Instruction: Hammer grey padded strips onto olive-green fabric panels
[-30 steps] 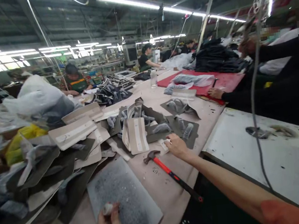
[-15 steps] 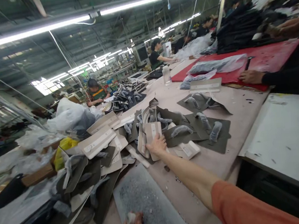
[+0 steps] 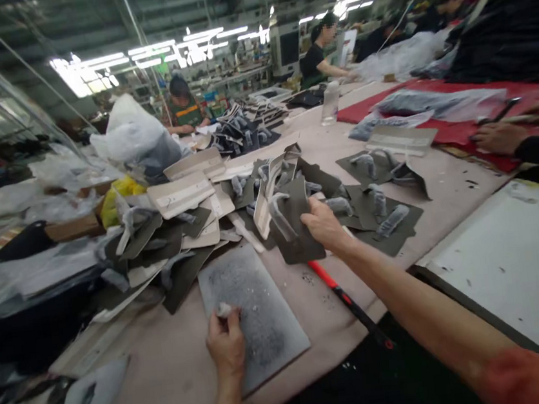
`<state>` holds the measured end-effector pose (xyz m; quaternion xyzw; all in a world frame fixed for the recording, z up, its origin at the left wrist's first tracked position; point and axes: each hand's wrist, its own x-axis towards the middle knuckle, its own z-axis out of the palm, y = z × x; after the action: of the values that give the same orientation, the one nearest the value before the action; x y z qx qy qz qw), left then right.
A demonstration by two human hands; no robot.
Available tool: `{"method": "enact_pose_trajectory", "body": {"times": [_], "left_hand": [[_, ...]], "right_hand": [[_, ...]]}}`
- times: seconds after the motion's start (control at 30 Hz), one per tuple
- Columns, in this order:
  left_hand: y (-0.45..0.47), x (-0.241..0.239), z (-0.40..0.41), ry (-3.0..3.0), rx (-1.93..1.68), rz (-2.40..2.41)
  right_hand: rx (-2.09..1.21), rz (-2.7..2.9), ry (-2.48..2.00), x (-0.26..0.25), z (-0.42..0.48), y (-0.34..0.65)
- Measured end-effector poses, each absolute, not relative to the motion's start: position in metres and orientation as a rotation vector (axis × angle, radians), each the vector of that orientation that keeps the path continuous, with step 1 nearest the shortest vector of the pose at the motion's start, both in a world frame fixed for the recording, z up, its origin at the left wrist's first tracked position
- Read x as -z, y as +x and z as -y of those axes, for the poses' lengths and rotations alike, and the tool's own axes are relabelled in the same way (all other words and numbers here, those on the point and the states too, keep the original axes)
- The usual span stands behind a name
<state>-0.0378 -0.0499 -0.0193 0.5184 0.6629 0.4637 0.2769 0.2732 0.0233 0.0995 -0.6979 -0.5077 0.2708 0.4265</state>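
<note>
My right hand (image 3: 323,225) grips the edge of a dark grey panel (image 3: 302,234) with a plastic-wrapped handle on its face. That panel is tilted up over the pile of similar panels (image 3: 389,227). Between the thumb and fingers of my left hand (image 3: 226,343) is a small whitish stub (image 3: 224,309), its kind unclear. The hand rests over the left edge of a grey, speckled board (image 3: 268,325) lying on the table. Just below the held panel lies a long red-and-black handle (image 3: 346,300); its upper end is hidden.
More panels (image 3: 178,196), some showing pale backs, are heaped at left beside plastic bags (image 3: 138,132). A clear bottle (image 3: 331,103) stands farther back. At right, a co-worker's hands (image 3: 503,136) work over a red sheet (image 3: 456,132), near a white table (image 3: 519,258).
My right hand has lifted a panel and turned it from its pale back to its dark handle side. The red-and-black handle has come into view. The camera has tilted down.
</note>
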Motion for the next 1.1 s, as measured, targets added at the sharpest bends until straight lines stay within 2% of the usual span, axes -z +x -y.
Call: {"method": "enact_pose_trajectory", "body": {"times": [0.1,0.17,0.27,0.37,0.6,0.8,1.1], "left_hand": [[-0.035,0.022,0.052,1.378,-1.293,-1.721],[-0.035,0.025,0.054,1.365,-1.304,-1.704],[-0.036,0.026,0.057,1.344,-1.306,-1.675],[-0.036,0.022,0.057,1.309,-1.328,-1.641],[-0.005,-0.003,0.030,1.285,-1.361,-1.305],[0.016,0.005,0.019,1.308,-1.290,-1.244],[0.023,0.011,0.016,1.285,-1.168,-1.165]], "right_hand": [[-1.102,1.233,-1.325,-0.075,0.039,0.236],[-1.238,1.237,-1.340,-0.050,0.080,0.211],[-1.135,1.385,-1.640,-0.014,0.119,0.187],[-1.078,1.549,-1.798,0.001,0.128,0.184],[-0.966,1.981,-1.853,-0.014,0.114,0.185],[-0.755,2.042,-2.045,-0.011,0.118,0.175],[-0.835,2.123,-1.949,-0.015,0.109,0.187]]}}
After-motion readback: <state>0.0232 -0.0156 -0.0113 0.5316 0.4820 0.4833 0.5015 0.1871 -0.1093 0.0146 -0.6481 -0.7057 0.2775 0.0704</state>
